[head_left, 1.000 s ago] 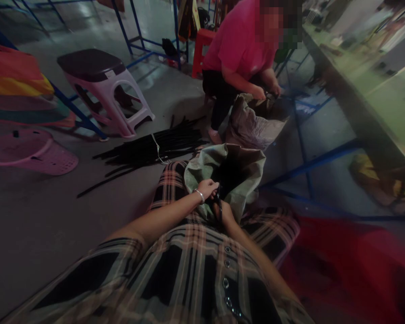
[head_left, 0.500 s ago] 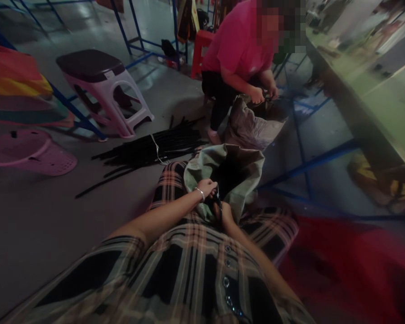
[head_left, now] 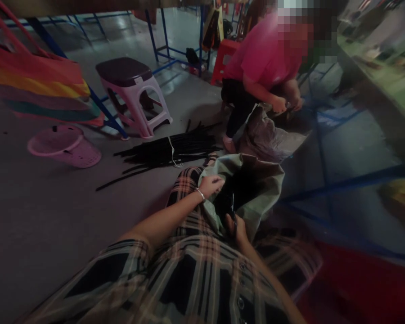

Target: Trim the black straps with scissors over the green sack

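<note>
One tied black bundle [head_left: 162, 150] between dark-topped stool [head_left: 124, 72], green sack [head_left: 265, 200].

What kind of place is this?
Probably a workshop or small factory: a green sack stands open in front, a tied bundle of black strips lies on the floor, and a co-worker bends over another sack.

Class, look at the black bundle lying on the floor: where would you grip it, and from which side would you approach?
Probably around its middle, by the pale tie, coming from above: the bundle is long and lies flat, its upper side is exposed, and its ends spread loosely.
</note>
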`<state>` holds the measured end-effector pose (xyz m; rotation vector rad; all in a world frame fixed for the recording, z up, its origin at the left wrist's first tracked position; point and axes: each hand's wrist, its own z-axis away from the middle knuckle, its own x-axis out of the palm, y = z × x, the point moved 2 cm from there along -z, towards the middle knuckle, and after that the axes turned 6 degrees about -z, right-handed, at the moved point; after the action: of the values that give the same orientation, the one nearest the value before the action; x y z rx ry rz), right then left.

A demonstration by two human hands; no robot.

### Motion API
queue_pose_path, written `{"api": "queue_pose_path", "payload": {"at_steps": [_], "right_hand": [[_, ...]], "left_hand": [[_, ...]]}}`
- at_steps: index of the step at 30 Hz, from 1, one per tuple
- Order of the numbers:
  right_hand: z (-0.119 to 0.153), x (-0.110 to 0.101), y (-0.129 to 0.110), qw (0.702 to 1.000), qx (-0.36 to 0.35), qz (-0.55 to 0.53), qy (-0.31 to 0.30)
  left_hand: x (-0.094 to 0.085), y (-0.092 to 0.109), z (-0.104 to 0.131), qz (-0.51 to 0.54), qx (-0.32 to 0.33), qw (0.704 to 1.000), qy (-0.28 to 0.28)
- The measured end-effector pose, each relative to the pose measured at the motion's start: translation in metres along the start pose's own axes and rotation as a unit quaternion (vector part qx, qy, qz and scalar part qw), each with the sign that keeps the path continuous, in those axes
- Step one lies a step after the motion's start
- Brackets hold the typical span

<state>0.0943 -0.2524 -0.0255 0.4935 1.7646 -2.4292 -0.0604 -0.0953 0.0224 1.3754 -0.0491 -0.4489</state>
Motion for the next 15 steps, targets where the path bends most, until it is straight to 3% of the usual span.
{"api": "queue_pose_path", "payload": {"at_steps": [3,7,9,11,15], "right_hand": [[0.001,0.002,0.005,1.0,0.012,0.004,-0.021],[0.001,0.006,0.011,0.998,0.039,0.009,-0.051],[0.0,0.006,0.01,0.997,0.047,0.007,-0.056],[-0.001,0.005,0.01,0.997,0.059,0.009,-0.049],[-0.005,0.004,0.017,0.995,0.098,0.021,-0.02]], "left_hand": [[-0.057,0.0,-0.016,0.025,0.03,0.986,0.16],[-0.133,-0.039,-0.044,0.062,-0.033,0.942,0.328],[-0.16,-0.069,-0.057,0.024,-0.1,0.93,0.352],[-0.177,-0.1,-0.071,-0.056,-0.157,0.929,0.33],[-0.185,-0.149,-0.104,-0.195,-0.205,0.93,0.234]]}}
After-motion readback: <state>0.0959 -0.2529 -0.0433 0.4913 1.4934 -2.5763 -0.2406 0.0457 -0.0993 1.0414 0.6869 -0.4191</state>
